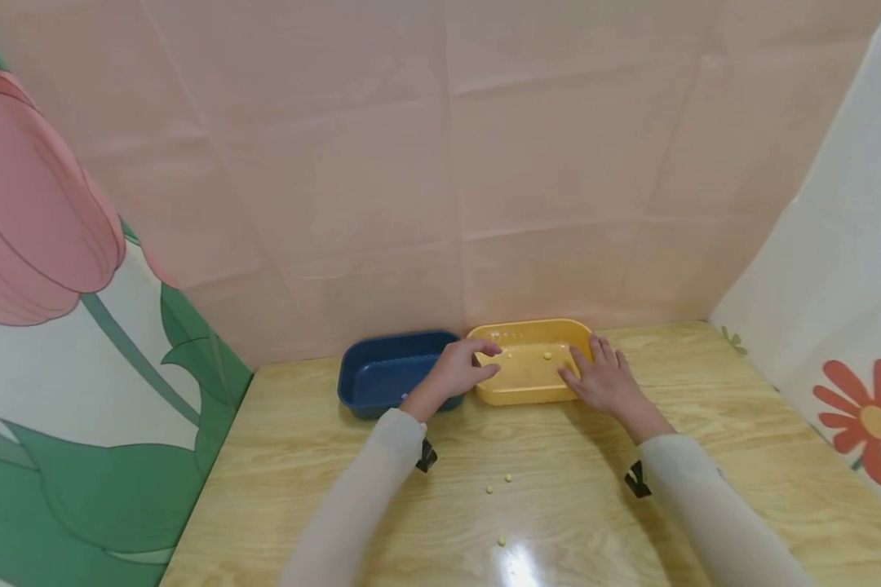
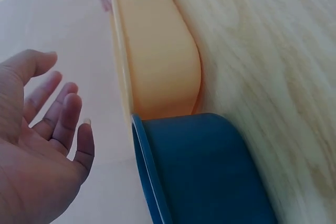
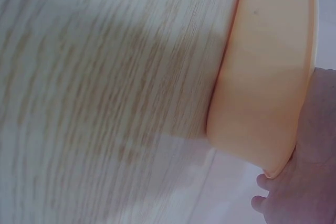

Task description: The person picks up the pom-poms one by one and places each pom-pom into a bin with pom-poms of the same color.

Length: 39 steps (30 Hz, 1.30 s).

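Since the shallow yellow plastic-looking tray (image 1: 534, 397) lies between both hands with its long axis running left to right, the relation that matters is end-to-end: one hand per short end. Right hand (image 1: 608, 383) is nearer: at the right end, fingers spread, thumb side over the rim; looks like contact, can't confirm any hold on the wall. Left hand (image 1: 458, 368) hangs above the left end, thumb and fingers apart and loosely bent, pinching nothing, apart from the rim in the left wrist view. Dark blue plastic-looking tray (image 1: 367, 406) is just beside that end, partly under the left hand; can't tell if walls touch. Yellow tray appears flat on the wood-grain table (image 1: 301, 456), tiny yellow pieces (image 1: 547, 355) inside.
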### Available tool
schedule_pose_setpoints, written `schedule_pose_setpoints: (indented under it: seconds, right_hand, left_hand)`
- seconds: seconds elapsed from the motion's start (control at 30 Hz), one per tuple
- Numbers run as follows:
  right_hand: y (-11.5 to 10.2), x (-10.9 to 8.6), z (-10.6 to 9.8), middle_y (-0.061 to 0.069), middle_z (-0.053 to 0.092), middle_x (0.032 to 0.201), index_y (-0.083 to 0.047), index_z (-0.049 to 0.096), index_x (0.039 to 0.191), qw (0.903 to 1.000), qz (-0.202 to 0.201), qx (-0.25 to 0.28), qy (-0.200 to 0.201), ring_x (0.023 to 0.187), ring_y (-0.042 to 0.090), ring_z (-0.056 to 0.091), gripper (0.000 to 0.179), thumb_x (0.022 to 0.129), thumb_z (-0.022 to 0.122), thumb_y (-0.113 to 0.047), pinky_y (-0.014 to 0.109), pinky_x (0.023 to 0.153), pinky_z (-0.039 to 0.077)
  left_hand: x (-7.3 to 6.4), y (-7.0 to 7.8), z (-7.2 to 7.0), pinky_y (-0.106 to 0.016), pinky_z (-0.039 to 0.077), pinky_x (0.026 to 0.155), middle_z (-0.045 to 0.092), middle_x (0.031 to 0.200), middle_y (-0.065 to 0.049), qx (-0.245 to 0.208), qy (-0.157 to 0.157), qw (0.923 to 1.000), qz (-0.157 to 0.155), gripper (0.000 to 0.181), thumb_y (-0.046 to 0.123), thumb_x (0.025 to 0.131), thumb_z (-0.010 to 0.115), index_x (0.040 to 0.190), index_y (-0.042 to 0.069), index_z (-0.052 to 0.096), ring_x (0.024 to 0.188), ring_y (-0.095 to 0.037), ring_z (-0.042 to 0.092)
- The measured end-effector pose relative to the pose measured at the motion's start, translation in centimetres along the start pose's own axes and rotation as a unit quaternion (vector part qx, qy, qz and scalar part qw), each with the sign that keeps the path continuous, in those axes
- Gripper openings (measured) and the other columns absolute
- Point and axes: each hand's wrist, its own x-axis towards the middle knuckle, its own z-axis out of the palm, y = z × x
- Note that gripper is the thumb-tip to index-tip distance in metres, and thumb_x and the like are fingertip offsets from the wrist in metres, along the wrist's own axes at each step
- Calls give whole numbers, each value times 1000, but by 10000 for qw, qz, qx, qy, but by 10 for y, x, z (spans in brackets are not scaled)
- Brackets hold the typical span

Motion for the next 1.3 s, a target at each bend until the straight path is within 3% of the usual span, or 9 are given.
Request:
schedule_pose_setpoints:
  seconds: [0.27,0.57,0.9,1.07,1.3]
  right_hand:
    - [1,0,2,40,2,161,3,28,157,10000,-13,76,-40,148,58,3,77,107,31,-55,72,115,3]
    - [1,0,1,40,2,160,3,29,157,10000,-37,54,-1,147,59,4,76,108,31,-55,73,115,5]
    - [2,1,1,41,2,160,3,29,157,10000,-26,73,-19,147,59,4,75,108,33,-53,73,115,5]
    - [2,0,0,42,3,160,4,31,156,9999,-30,125,28,147,60,5,73,108,35,-51,73,115,6]
    - [1,0,1,42,2,160,3,31,156,9998,-10,212,8,147,60,4,71,108,38,-48,73,115,5]
  left_hand:
    - [-27,0,-3,-24,49,67,71,117,1,-38,-136,9998,163,27,30,97,70,122,21,72,75,-9,58]
    - [-50,1,-6,-20,49,68,71,97,9,109,-572,9973,454,29,25,95,73,121,13,72,73,-3,57]
    - [-79,-4,-1,-19,47,66,71,102,4,444,-1092,9914,574,29,25,96,72,122,13,73,71,-4,54]
    - [-86,-8,4,-18,47,67,70,101,8,552,-1386,9869,608,27,26,95,74,119,14,74,73,-4,55]
    - [-93,-12,14,-17,46,70,70,104,-1,766,-1630,9808,747,25,27,93,75,117,18,75,76,-3,53]
